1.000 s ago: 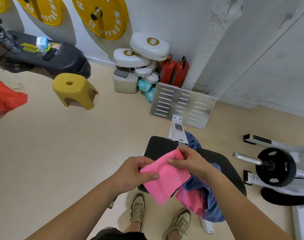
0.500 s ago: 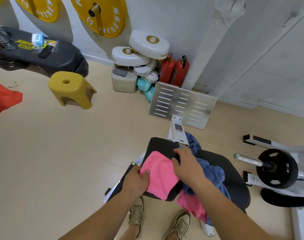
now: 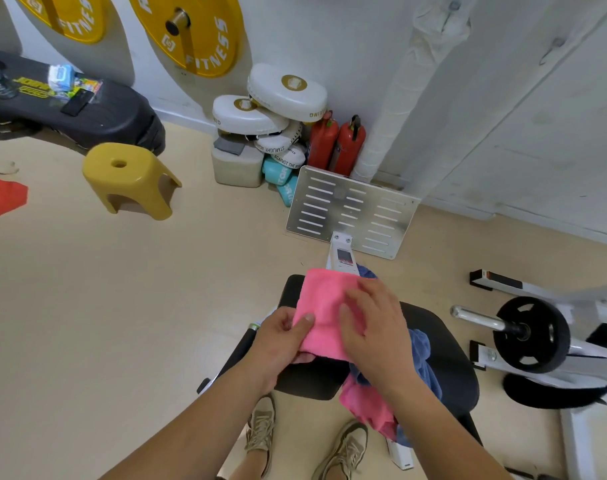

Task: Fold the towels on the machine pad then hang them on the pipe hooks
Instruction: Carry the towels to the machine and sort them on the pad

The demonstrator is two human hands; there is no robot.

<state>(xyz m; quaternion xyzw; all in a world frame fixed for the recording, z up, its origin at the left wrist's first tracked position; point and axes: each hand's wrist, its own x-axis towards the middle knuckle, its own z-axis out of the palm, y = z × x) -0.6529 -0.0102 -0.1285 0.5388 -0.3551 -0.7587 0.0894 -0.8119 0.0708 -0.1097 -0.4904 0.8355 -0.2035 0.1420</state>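
Beige gym floor, black cushioned machine pad [image 3: 444, 358] on it. On the pad, left hand [image 3: 281, 337] pinches the near edge of a folded pink terry towel [image 3: 322, 296], thumb on top; right hand [image 3: 371, 327] lies flat on it, fingers straight. Under the right wrist: crumpled blue towel [image 3: 421, 348], second pink towel [image 3: 360, 400].

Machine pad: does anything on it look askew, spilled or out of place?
A crumpled blue towel and a second pink towel lie heaped on the machine pad, the pink one drooping off its near edge. Nothing looks spilled or damaged.
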